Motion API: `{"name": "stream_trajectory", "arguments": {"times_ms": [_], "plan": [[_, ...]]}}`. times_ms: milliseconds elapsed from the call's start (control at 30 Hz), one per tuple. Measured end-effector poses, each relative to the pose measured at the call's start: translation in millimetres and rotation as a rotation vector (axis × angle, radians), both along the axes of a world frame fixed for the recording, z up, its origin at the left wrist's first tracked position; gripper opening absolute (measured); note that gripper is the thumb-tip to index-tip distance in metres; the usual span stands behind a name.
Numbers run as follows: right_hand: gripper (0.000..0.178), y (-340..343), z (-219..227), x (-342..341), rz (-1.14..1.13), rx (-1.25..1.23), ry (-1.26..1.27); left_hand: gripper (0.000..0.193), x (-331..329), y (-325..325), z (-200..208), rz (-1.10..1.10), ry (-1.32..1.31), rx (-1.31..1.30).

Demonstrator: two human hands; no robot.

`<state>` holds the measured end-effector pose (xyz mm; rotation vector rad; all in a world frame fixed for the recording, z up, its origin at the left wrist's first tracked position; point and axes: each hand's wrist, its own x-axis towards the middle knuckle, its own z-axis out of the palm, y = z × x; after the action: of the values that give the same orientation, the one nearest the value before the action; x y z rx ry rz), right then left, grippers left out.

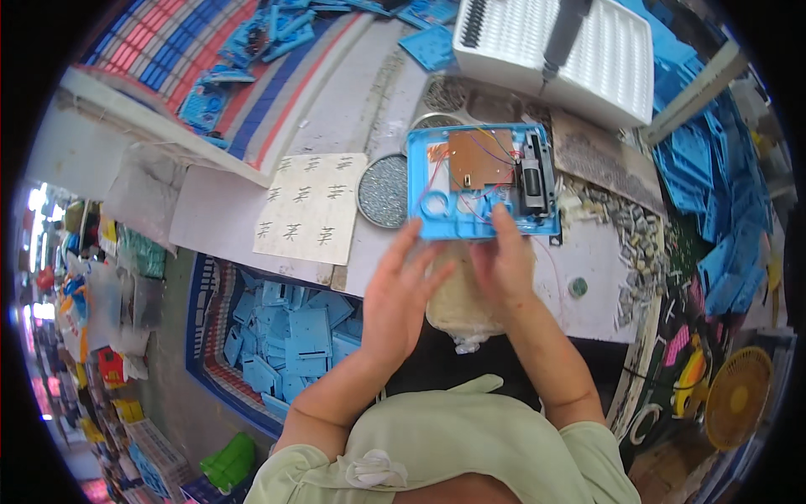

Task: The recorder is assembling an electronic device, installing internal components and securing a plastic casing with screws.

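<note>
1. The surface (604, 294) is extending across the middle of the view and is carrying most of the items below.
2. The blue crate (201, 311) is standing beside the near left edge of the surface and is holding a heap of flat blue panels (306, 344).
3. The white ridged box (520, 67) is resting at the far side of the surface.
4. The blue casing (417, 185) is lying open-side up near the centre of the surface, in front of the person, with its interior facing the camera.
5. The cream sheet (311, 214) is lying flat to the left of the casing and is showing rows of dark marks.
6. The left grip (424, 252) is spreading its fingers, open and slightly blurred, at the casing's near left corner.
7. The right grip (487, 231) is overlapping the casing's near edge with one finger; whether it is closing on the casing cannot be told.
8. The round dish (358, 193) is sitting just left of the casing and is containing small grey parts.
9. The brown board (478, 160) is occupying the casing's far middle portion.
10. The black unit (532, 181) is standing inside the casing's right side.
11. The small green disc (578, 287) is lying right of the right grip.
</note>
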<state>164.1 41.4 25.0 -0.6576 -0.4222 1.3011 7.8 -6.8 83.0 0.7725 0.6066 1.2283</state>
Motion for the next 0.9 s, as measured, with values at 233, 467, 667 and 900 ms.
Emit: {"name": "stream_trajectory", "arguments": {"times_ms": [233,467,667,900], "plan": [[0.046,-51.0,13.6,112.6,0.232,-0.138,-0.358,0.057,-26.4,-4.0,-2.5,-0.332,1.090,0.675],[0.051,-36.3,-2.1,129.1,0.400,-0.280,-1.151,0.054,1.6,19.6,-55.4,-0.310,1.181,1.150],[0.046,-22.6,0.5,122.7,0.194,-0.102,-1.970,0.050,-0.4,17.0,-60.8,-0.364,1.208,1.098],[0.033,-20.6,24.5,116.1,0.286,-0.146,-1.999,0.048,-8.4,25.8,-45.1,-0.504,1.251,1.072]]}}
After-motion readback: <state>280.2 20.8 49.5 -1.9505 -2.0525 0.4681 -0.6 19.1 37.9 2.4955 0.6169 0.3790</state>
